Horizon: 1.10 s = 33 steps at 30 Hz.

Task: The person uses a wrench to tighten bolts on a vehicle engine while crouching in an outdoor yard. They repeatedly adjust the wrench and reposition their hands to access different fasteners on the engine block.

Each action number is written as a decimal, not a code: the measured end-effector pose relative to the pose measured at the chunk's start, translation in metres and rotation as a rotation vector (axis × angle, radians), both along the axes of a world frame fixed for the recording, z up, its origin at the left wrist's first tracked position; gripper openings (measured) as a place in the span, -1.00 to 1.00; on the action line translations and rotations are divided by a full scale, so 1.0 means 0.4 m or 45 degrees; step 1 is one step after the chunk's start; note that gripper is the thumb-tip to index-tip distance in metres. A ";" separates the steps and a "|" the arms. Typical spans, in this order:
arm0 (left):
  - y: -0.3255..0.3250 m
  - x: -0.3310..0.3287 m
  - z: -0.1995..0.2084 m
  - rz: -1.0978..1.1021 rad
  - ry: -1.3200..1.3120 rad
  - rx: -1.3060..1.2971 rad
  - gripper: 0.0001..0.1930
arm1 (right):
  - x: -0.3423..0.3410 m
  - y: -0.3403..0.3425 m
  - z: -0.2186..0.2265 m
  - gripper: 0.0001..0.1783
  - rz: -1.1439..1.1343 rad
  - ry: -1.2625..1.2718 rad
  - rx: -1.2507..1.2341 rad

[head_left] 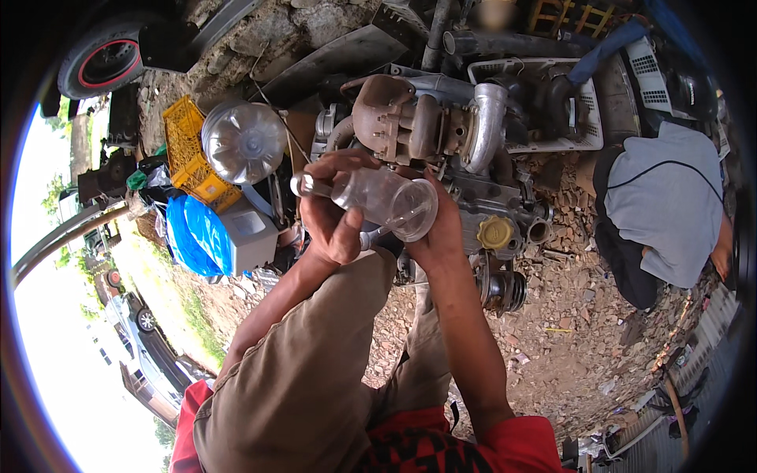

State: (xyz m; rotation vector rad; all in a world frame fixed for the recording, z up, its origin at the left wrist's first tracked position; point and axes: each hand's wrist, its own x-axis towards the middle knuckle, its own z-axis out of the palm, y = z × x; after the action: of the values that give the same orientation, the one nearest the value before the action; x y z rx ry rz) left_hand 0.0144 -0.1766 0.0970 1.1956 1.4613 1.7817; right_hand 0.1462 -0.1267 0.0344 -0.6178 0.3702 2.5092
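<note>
Holding the clear, tapered plastic cup [371, 197] between both hands, we have it tilted above our brown cloth trousers [300, 355], wide mouth to the right. Our left grip [330, 221] is clamped round its narrower part, thumb on the near side; our right grip [440, 229] is closed on it by the broad round rim. Beside the left fingers a shiny rounded piece [317, 188] sticks out, though we cannot tell what it is. Nor can we tell what the cup contains.

Just beyond our hands, a rust-brown cast-metal housing [385, 118] and a curved silver metal pipe [487, 130] block the way forward; right of our right grip sits a grey metal engine with a yellow round cap [495, 232].

To the left, a large clear plastic bottle [244, 142] overlaps a yellow plastic lattice crate [180, 146], with a bright blue plastic bag [193, 236] and a grey box [251, 236] nearer us. Farther right, a white plastic basket [590, 135] holds dark metal parts, and a person in a grey shirt [670, 205] bends low over the stony ground [552, 315].
</note>
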 end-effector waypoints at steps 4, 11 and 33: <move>0.006 -0.059 -0.011 0.493 -0.354 -0.357 -0.53 | 0.041 0.003 -0.028 -0.53 -0.063 -0.142 0.117; -0.006 -0.240 -0.075 0.931 -0.578 -0.595 -0.44 | 0.194 -0.001 -0.066 -0.68 -0.228 -0.286 0.014; 0.268 0.375 0.672 -0.847 0.514 -0.449 -0.70 | 0.418 0.093 0.644 -0.55 -0.767 -0.363 0.514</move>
State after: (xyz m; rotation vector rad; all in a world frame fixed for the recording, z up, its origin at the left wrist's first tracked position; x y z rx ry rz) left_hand 0.1645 -0.0695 0.3656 1.6530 1.2886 0.8369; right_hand 0.3133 -0.0893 0.2921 -0.5810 -0.0596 1.8150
